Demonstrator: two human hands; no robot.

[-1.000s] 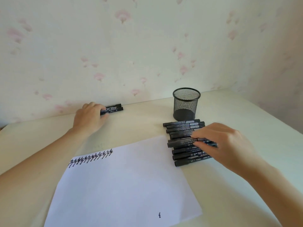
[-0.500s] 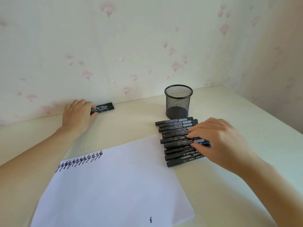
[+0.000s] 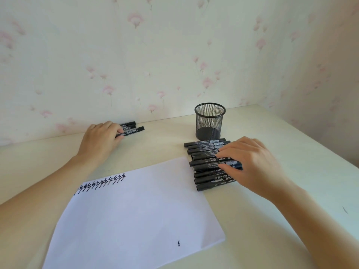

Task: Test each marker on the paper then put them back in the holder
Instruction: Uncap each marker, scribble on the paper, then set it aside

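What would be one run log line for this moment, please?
left hand: grips marker by wall | right hand: pinches marker in row | holder: upright behind row | paper: marks along top edge

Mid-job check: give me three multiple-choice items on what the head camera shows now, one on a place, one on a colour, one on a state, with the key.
1. Where does the mesh holder stand?
A. on the paper
B. on the table beyond the row of markers
C. beside the left hand

2. What colour are the test marks along the paper's far edge?
A. red
B. blue
C. black

3. What is in the holder?
A. nothing visible
B. one marker
C. a full bunch of markers

Key:
1 B, the holder stands just past the far end of the marker row, off the paper.
2 C, the zigzag marks are black.
3 A, no marker shows through the mesh or above the rim; the right hand rests on the row, and the left hand touches the few markers by the wall.
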